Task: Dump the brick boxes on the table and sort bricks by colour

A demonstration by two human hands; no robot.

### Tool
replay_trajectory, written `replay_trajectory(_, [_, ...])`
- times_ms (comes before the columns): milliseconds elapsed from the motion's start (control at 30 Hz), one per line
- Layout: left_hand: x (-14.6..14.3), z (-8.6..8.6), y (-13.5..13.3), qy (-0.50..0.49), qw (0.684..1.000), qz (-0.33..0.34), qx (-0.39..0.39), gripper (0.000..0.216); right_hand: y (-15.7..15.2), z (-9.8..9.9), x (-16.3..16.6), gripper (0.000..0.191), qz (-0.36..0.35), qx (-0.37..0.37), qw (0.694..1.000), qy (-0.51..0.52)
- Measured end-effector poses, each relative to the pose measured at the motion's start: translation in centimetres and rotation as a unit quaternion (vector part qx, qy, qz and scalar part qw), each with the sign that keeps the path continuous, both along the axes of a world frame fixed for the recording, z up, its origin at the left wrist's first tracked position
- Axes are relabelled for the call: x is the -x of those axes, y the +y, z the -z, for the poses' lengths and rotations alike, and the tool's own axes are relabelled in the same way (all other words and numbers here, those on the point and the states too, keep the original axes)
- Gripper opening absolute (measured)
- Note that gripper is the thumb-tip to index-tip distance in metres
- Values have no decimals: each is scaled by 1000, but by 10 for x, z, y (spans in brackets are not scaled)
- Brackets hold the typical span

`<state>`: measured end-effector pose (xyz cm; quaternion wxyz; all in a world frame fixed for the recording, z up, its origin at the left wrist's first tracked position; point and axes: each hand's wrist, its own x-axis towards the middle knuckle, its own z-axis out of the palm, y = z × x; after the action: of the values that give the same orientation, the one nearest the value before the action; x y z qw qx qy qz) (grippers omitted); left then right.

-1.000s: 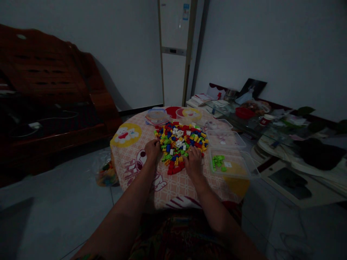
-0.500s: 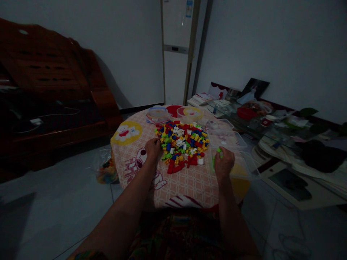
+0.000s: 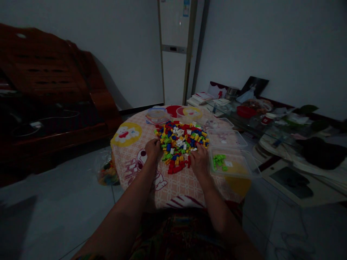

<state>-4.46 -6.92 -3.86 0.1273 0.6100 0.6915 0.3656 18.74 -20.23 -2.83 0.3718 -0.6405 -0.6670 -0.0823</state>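
Observation:
A heap of toy building bricks (image 3: 179, 139) in red, yellow, green, blue and white is spread over the cloth-covered round table (image 3: 184, 187). At its left edge rests my left hand (image 3: 153, 148), fingers curled together; whatever they hold is too dark to make out. My right hand (image 3: 200, 159) reaches into the heap's front right side, thumb and fingers apart over the bricks, no brick visibly held. Beside it, the nearest clear plastic box (image 3: 241, 171) holds several green bricks (image 3: 220, 161) toward its left side.
Two more clear boxes (image 3: 227, 139) stand behind the nearest one. Clear containers (image 3: 158, 115) and a red round thing (image 3: 173, 110) sit at the table's back. A cluttered glass shelf (image 3: 230, 112) runs along the right; a wooden bench (image 3: 54, 83) stands left.
My right hand has left the nearest clear box and moved left to the heap. Green bricks that it held now lie in that box. My left hand has stayed about where it was.

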Motion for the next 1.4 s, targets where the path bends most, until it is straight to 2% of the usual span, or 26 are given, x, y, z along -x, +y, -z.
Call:
replay_trajectory(200, [-1,-2,-2,-4,1000,-4,-3,39,11,-1,3,26,52,111,992,-34])
replay_trajectory(400, [-1,-3,-3,-1,1000,-3,4,42,13,3,4,27,57,117,991,-33])
replay_trajectory(600, [0,-2,-1,5,1000,-5,3,40,20,-1,7,28,70,142,987,-13])
replay_trajectory(700, [1,-2,-1,2,1000,-1,5,40,22,1,6,29,64,125,990,2])
replay_trajectory(900, [0,-2,-1,0,1000,5,9,42,15,9,3,26,40,5,999,20])
replay_trajectory(1067, [0,-1,-1,-1,1000,-1,9,42,6,7,-5,29,32,-39,998,45])
replay_trajectory(1200, [0,-1,-1,6,1000,-5,9,42,-3,0,-23,30,61,-58,995,60])
replay_trajectory(1400, [-1,-1,-1,5,1000,-1,9,42,-18,-9,-67,30,129,-68,989,33])
